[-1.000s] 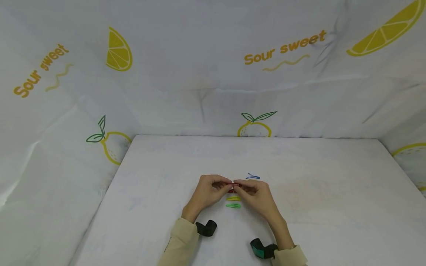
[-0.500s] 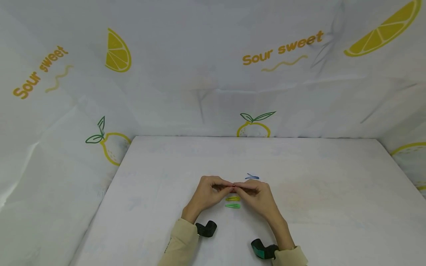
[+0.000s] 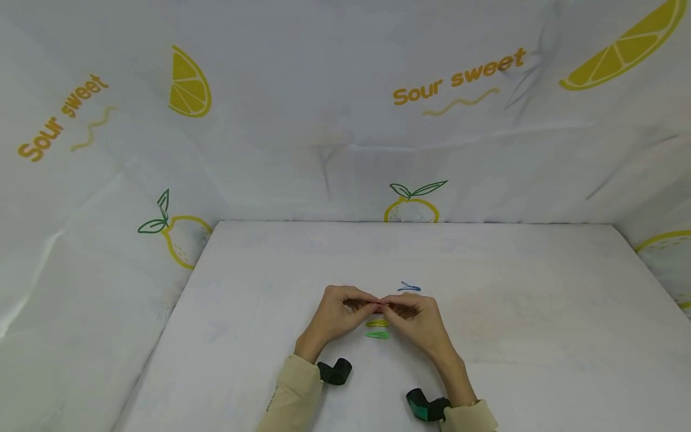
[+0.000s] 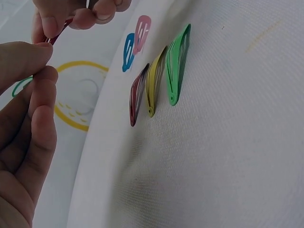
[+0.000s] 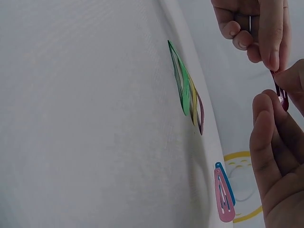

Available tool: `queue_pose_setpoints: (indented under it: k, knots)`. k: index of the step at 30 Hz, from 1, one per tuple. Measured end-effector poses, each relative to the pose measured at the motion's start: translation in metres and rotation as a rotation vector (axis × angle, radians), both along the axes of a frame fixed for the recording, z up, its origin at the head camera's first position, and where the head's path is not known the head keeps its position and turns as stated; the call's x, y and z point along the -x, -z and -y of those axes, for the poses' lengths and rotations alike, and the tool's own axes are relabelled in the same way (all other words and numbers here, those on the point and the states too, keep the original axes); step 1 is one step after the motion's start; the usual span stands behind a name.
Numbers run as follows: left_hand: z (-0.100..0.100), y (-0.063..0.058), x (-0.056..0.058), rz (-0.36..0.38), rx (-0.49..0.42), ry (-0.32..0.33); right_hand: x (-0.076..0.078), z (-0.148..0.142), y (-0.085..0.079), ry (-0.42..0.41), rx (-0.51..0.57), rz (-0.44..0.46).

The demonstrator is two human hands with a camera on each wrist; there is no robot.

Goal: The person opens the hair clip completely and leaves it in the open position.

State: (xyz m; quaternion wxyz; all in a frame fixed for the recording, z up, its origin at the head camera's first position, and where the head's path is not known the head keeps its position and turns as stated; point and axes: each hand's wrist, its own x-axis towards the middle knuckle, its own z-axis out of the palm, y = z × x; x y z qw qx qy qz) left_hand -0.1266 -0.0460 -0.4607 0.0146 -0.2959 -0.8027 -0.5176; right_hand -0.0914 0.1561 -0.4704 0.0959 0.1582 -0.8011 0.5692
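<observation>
The left hand [image 3: 336, 313] and right hand [image 3: 420, 317] pinched a red snap hair clip [image 5: 284, 100] between thumbs and fingers above the white table [image 3: 513, 288], near a maroon clip [image 4: 133, 99], yellow clip [image 4: 151, 95] and green clip [image 4: 174, 88] lying in a row

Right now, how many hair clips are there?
6. Green clip, yellow clip, dark red clip side by side on the table; pink clip and blue clip farther back; sixth clip held by left hand and right hand. Others may be hidden.
</observation>
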Motion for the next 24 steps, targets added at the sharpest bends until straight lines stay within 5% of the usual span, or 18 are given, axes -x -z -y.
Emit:
queue_pose_setpoints:
  k: [24]
  knots:
    - [-0.0033,-0.0002,-0.0004,-0.067,-0.022,0.036,-0.0011,0.0075,-0.002,0.084,0.0,-0.015]
